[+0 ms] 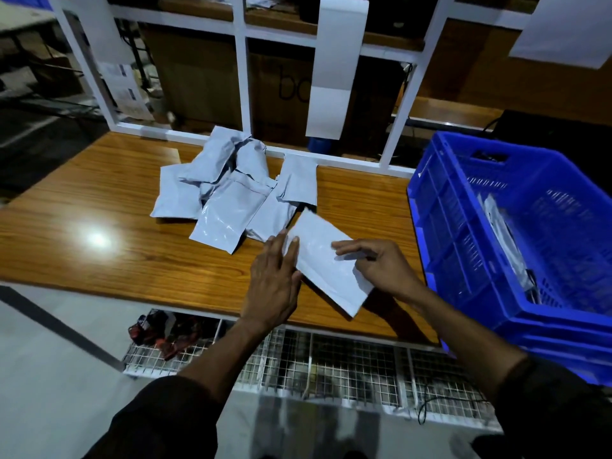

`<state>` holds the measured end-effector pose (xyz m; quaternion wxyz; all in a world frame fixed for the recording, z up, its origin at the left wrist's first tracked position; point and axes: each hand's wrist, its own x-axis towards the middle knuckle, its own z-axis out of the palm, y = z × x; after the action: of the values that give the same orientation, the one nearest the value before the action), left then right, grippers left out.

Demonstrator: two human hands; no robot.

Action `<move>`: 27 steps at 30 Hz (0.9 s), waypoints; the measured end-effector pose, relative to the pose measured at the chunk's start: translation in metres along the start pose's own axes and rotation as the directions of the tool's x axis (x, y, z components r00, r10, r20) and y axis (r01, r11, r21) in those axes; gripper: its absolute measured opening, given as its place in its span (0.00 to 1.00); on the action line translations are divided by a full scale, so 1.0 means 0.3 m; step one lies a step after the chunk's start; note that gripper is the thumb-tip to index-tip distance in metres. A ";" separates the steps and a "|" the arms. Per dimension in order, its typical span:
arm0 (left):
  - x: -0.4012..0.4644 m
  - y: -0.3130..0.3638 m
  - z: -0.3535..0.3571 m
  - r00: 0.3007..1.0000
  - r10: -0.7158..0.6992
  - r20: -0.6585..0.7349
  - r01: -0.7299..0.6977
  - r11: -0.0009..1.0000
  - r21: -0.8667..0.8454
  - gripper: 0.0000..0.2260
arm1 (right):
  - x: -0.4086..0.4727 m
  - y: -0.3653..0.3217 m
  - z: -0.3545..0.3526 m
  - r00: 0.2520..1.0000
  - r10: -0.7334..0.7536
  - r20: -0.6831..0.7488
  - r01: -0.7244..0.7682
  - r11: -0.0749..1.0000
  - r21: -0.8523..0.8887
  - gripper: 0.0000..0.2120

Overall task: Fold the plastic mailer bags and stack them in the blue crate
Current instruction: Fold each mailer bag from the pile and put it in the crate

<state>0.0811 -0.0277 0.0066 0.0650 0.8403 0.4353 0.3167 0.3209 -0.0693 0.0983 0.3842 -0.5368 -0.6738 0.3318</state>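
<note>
A white plastic mailer bag (326, 260) lies slanted near the front edge of the wooden table (99, 207). My left hand (275, 283) lies flat with straight fingers on the bag's left edge. My right hand (377, 263) rests on the bag's right side, fingers on top and the thumb at its edge. A loose pile of several white mailer bags (228, 193) sits behind it at the table's middle. The blue crate (463, 233) stands at the right end, with folded bags (506, 236) leaning inside.
A white frame (245, 81) rises along the table's back edge, with long white bags (334, 67) hanging from it. Below the front edge runs a wire mesh shelf (298, 362) holding a dark red bundle (165, 332). Cardboard boxes stand behind the frame.
</note>
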 end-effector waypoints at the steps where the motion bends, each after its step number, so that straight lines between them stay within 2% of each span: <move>1: 0.001 -0.004 0.006 0.999 0.000 0.048 -0.002 0.999 0.040 0.26 | 0.005 0.014 -0.017 0.995 0.086 0.055 -0.086 0.996 0.001 0.21; 3: 0.006 -0.009 0.017 0.985 -0.016 0.174 -0.009 0.990 0.141 0.26 | 0.026 0.063 -0.038 0.980 0.173 0.102 -0.157 0.976 -0.152 0.20; 5: 0.011 -0.013 0.029 0.959 -0.038 0.280 -0.021 0.979 0.204 0.27 | 0.038 0.089 -0.006 0.987 0.144 0.075 -0.096 0.891 -0.443 0.16; 6: 0.012 -0.013 0.030 0.952 -0.049 0.302 -0.017 0.977 0.214 0.27 | 0.040 0.112 0.029 0.992 0.113 0.048 -0.068 0.835 -0.546 0.19; 9: 0.008 0.002 0.012 0.965 -0.067 0.252 0.023 0.985 0.174 0.25 | 0.017 0.136 0.164 0.986 0.152 0.069 -0.083 0.803 -0.591 0.24; 12: 0.003 0.007 0.000 0.989 -0.045 0.138 0.030 0.993 0.110 0.20 | -0.023 0.133 0.239 0.979 0.181 0.093 -0.062 0.700 -0.711 0.25; 14: 0.031 0.007 0.000 0.991 -0.015 0.134 0.004 0.997 0.082 0.19 | -0.035 0.136 0.240 0.986 0.149 0.074 -0.042 0.652 -0.757 0.28; 17: 0.077 0.014 0.022 0.960 0.098 0.263 -0.124 0.989 0.085 0.23 | -0.036 0.154 0.243 0.989 0.133 0.058 -0.035 0.611 -0.791 0.33; 19: 0.090 0.013 0.040 0.937 0.112 0.329 -0.140 0.988 0.062 0.25 | -0.033 0.159 0.242 0.989 0.135 0.064 -0.032 0.610 -0.792 0.34; 22: 0.081 0.003 0.064 0.930 0.096 0.354 -0.132 0.988 0.079 0.26 | -0.028 0.167 0.234 0.989 0.135 0.060 -0.037 0.620 -0.784 0.34; 27: 0.082 0.000 0.063 0.914 0.082 0.397 -0.130 0.987 0.096 0.28 | -0.049 0.198 0.194 0.981 0.175 0.086 -0.068 0.719 -0.692 0.36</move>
<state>0.1025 -0.0057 0.0034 0.0827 0.9113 0.3855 0.1188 0.2997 -0.0735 0.0166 0.0864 -0.6581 -0.7379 0.1222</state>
